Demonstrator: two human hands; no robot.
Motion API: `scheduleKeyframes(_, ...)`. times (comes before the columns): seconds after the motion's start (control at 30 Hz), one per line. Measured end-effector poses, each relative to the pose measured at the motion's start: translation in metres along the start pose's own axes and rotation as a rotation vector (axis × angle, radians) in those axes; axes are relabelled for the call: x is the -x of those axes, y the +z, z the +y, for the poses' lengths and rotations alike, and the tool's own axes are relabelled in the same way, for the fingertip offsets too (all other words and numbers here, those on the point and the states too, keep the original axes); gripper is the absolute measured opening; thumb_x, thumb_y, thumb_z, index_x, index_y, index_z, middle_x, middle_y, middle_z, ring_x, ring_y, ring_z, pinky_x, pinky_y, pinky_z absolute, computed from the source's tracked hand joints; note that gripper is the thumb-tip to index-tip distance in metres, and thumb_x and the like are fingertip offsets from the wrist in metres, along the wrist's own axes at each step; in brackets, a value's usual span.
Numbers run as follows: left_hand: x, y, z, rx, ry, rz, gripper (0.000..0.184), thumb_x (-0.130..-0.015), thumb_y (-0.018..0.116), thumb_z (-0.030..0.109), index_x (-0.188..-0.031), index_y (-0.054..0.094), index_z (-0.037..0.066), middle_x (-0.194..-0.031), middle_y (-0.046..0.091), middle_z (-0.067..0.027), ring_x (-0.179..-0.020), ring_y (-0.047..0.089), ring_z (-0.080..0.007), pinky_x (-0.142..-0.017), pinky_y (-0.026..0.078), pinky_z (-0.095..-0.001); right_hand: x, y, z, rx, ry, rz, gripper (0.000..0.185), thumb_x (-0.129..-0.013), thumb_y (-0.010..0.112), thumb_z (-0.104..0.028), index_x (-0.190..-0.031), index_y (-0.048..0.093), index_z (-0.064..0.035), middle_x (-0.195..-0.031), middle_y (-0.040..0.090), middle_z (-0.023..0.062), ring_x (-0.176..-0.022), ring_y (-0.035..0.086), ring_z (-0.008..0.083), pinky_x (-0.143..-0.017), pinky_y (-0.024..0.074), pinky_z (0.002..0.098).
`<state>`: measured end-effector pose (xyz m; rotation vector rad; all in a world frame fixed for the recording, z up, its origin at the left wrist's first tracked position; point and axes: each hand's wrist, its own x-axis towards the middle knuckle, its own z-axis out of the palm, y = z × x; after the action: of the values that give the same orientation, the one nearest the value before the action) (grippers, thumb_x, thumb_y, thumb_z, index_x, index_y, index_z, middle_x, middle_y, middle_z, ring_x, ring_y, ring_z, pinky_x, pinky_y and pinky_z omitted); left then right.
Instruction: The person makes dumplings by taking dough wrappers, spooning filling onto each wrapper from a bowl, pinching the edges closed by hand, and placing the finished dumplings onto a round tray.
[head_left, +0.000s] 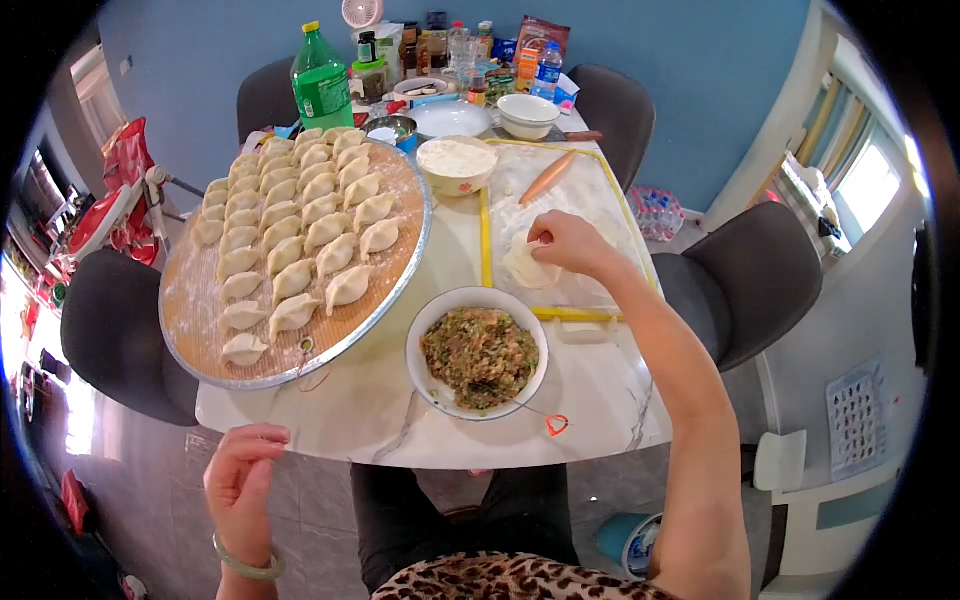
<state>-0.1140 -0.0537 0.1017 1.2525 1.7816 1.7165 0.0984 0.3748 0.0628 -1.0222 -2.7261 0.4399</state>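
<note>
My right hand (568, 243) is over the floured mat (600, 200), its fingers pinched at the edge of a round dough wrapper (528, 262). My left hand (245, 475), a bangle at its wrist, hangs near the table's front left edge, fingers apart and holding nothing. Between them a white bowl (414, 365) holds meat and vegetable filling (478, 355), with a utensil in it whose red-ended handle (556, 425) rests past the rim. Rows of folded dumplings (292, 280) lie on a large round board (385, 290) at the left.
A bowl of flour (457, 160) and a wooden rolling pin (547, 177) are beyond the wrapper. A green bottle (322, 85) stands behind the board. Plates, bowls, jars and a water bottle (547, 70) crowd the far end. Dark chairs (745, 280) flank the table.
</note>
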Motion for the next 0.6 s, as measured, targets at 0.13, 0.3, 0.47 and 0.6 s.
scheduleKeyframes(0.13,0.007,0.009,-0.006,0.068,-0.038,-0.073,0.015,-0.081,0.049,-0.010,-0.087,0.060,-0.004,-0.100,0.061,-0.0149,-0.096,0.059,-0.0198,-0.087,0.044,-0.0286,0.006,-0.001,0.001,-0.110,0.069,0.031,0.026,-0.070,0.067,-0.023,-0.089,0.065,-0.0060,-0.090,0.062,0.0108,-0.087,0.060,0.0259,-0.078,0.0479,0.0362)
scheduleKeyframes(0.3,0.019,0.035,-0.021,0.229,-0.165,-0.123,0.018,-0.083,0.048,-0.010,-0.091,0.063,-0.004,-0.102,0.063,-0.0145,-0.095,0.059,-0.0187,-0.087,0.045,-0.0280,0.028,0.004,0.014,-0.180,-0.017,0.178,0.027,-0.073,0.069,-0.024,-0.090,0.063,-0.0047,-0.088,0.065,0.0117,-0.084,0.062,0.0251,-0.076,0.0487,0.0354)
scheduleKeyframes(0.47,0.030,0.073,-0.028,0.472,-0.388,-0.292,0.017,-0.090,0.049,-0.002,-0.101,0.062,-0.004,-0.103,0.064,-0.0142,-0.095,0.061,-0.0195,-0.086,0.047,-0.0287,0.086,-0.023,-0.002,-0.362,0.098,0.197,0.019,-0.080,0.068,-0.017,-0.089,0.061,-0.0028,-0.083,0.065,0.0090,-0.077,0.062,0.0166,-0.069,0.0487,0.0301)
scheduleKeyframes(0.6,0.039,0.107,-0.043,0.933,-0.591,-0.433,0.020,-0.095,0.048,0.011,-0.107,0.057,-0.003,-0.107,0.063,-0.0152,-0.100,0.062,-0.0222,-0.086,0.049,-0.0328,0.156,-0.032,-0.014,-0.487,0.162,0.205,0.015,-0.082,0.066,-0.009,-0.091,0.058,0.0001,-0.079,0.064,0.0056,-0.069,0.059,0.0093,-0.063,0.0473,0.0247)
